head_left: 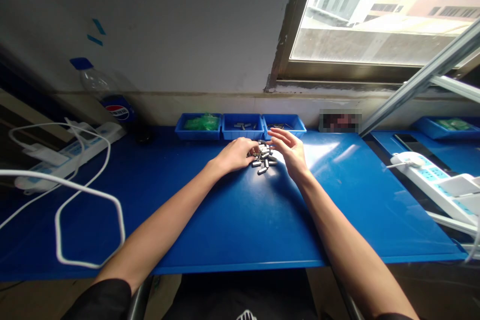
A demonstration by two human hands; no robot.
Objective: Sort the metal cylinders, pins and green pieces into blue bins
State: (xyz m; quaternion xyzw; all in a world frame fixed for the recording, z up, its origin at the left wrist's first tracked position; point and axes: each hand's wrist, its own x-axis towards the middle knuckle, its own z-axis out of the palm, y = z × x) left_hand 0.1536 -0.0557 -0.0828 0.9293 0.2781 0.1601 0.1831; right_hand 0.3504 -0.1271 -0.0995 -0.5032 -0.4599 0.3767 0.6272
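Observation:
A loose pile of small metal cylinders (267, 164), silvery with dark parts, lies on the blue table (240, 220). At the pile's left edge is my left hand (237, 154), its fingers curled down and closed among the pieces; what they pinch, if anything, is too small and hidden to name. My right hand (289, 151) hovers at the pile's right side with its fingers apart and nothing visible in them. Just behind the hands stand three blue bins: the left bin (198, 135) has green plastic bags, the middle bin (243, 135) small metal cylinders, the right bin (296, 129) thin metal pieces.
A soda bottle (119, 107) stands at the back left, near a white power strip (80, 149) with a looping white cable (120, 210). To the right are another power strip (431, 175), a slanted metal bar (412, 80) and a further blue bin (431, 129).

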